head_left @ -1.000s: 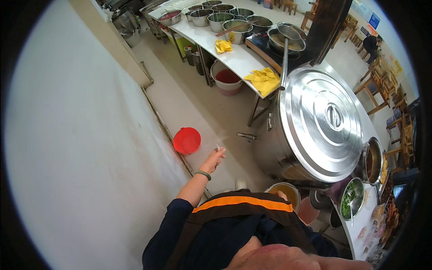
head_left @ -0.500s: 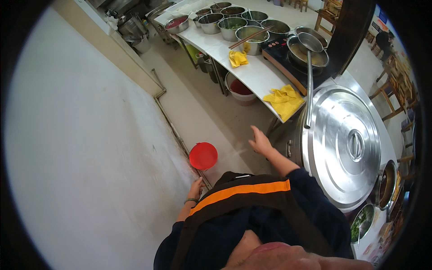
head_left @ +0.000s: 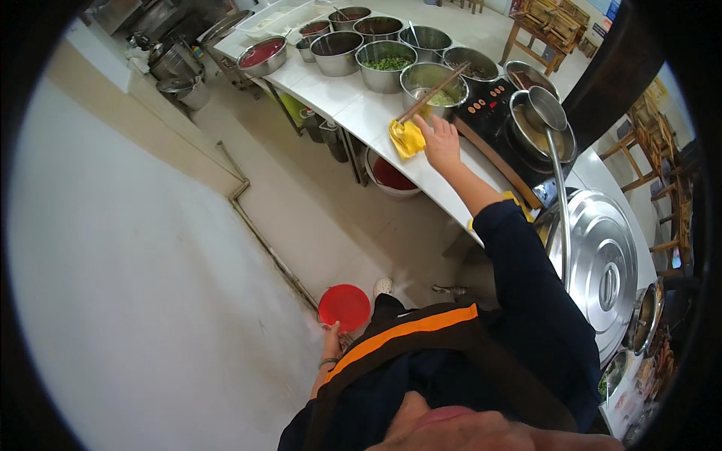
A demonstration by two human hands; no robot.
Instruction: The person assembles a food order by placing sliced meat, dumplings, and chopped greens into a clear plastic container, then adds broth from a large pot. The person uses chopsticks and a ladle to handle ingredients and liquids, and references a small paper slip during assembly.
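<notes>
Right hand spread beside a yellow cloth, with chopsticks close by.

The cloth lies at the edge of the white table; the right hand's fingers are apart, and whether they touch cloth or chopsticks cannot be told. The left hand is low near a red basin, its grip unclear. The chopsticks slant across a steel bowl, so a brushing finger could knock them to the floor. A backward elbow might catch the ladle, whose long handle juts from the pan near the sleeve. The cooktop bounds the right arm's far side; a large lid sits behind it.
</notes>
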